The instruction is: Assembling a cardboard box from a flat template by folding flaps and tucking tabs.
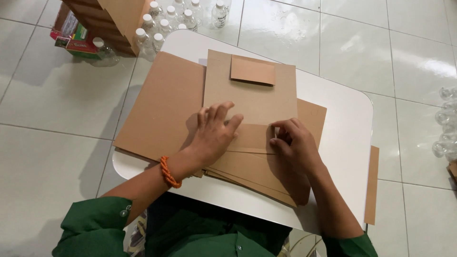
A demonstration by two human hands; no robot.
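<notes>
A flat brown cardboard box blank (252,97) lies on a stack of similar cardboard sheets (162,104) on a small white table (342,119). Its far flap (253,71) is folded over. The near flap (254,138) is folded up under my hands. My left hand (216,131) presses flat on the cardboard, fingers spread, an orange braided band on its wrist. My right hand (293,143) pinches the right edge of the near flap with curled fingers. Green sleeves cover both my upper arms.
Clear plastic bottles with white caps (164,24) stand on the tiled floor beyond the table, next to a cardboard carton (102,19). More clear bottles (445,123) lie at the right edge. A cardboard strip (371,185) hangs off the table's right side.
</notes>
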